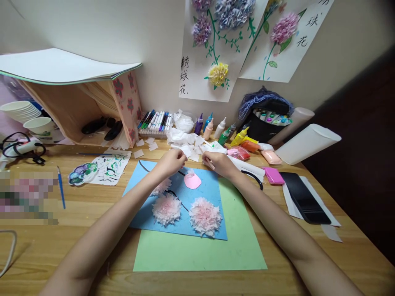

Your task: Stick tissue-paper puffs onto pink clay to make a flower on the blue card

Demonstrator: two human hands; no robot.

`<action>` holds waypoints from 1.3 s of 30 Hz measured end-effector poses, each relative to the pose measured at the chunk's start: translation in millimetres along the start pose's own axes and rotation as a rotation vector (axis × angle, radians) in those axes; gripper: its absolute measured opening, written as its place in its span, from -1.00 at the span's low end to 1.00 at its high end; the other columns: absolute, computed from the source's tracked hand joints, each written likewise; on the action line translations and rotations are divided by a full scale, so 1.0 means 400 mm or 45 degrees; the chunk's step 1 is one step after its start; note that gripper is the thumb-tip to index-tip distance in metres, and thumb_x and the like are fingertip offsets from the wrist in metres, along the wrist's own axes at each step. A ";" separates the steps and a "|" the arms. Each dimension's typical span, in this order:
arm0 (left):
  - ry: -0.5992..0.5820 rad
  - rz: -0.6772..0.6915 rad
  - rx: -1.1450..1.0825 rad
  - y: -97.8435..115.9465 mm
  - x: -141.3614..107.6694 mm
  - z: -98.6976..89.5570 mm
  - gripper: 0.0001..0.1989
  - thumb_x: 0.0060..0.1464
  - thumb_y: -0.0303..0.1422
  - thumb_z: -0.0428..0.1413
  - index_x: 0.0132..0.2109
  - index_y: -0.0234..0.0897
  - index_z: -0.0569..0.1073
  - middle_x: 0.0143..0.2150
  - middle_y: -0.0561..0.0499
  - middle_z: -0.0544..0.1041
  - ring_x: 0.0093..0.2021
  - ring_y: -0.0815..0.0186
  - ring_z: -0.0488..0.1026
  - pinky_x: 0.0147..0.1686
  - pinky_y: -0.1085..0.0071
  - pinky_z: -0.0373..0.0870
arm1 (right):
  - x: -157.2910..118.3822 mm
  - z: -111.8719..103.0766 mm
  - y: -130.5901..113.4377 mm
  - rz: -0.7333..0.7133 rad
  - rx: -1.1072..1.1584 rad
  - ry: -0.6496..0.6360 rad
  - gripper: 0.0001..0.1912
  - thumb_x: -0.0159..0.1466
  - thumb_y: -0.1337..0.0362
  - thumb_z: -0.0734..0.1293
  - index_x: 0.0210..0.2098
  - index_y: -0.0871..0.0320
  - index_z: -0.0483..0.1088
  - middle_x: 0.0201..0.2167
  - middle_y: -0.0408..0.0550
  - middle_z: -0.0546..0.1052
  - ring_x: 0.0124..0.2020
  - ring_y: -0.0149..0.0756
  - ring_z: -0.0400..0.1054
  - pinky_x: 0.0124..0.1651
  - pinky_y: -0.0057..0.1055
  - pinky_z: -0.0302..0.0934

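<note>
A blue paper sheet (207,193) lies on a green sheet (197,253) on the wooden table. On the blue sheet sit fluffy pink tissue flowers (205,216), (166,209) and a flat pink patch (192,181). My left hand (171,162) pinches a small white tissue piece above the sheet's far edge. My right hand (219,162) grips a thin stick or pencil, its tip pointing toward the left hand. Both hands hover close together just behind the pink patch.
White tissue squares (185,144) lie behind the hands. A marker set (154,121), glue bottles (212,127), clay packs (239,153), a pink box (273,175), a black phone (304,197), a paint palette (82,172), a brush (61,187) and paper cups (27,115) ring the sheets.
</note>
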State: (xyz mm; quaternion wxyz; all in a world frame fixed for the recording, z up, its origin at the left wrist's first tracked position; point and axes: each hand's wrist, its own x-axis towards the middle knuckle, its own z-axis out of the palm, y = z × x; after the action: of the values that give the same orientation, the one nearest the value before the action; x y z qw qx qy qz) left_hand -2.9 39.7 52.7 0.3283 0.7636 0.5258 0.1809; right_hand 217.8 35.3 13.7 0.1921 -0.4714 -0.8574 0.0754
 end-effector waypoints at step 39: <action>-0.044 0.161 0.061 -0.009 0.000 0.091 -0.85 0.01 -0.35 0.04 -0.37 -0.31 0.47 -0.36 -0.03 0.55 -0.36 0.31 0.41 -0.41 0.44 0.20 | -0.035 -0.052 -0.063 0.234 1.152 0.045 -0.48 0.29 -0.09 0.11 -0.56 0.18 0.31 -0.71 -0.17 0.36 -0.67 -0.47 0.20 -0.55 -0.50 0.10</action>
State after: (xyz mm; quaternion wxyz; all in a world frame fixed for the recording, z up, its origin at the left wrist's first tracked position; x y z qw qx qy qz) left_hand 17.1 29.2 24.1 0.3068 0.8060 0.4748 0.1753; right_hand 213.2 9.0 36.9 0.3855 -0.4153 -0.6896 0.4509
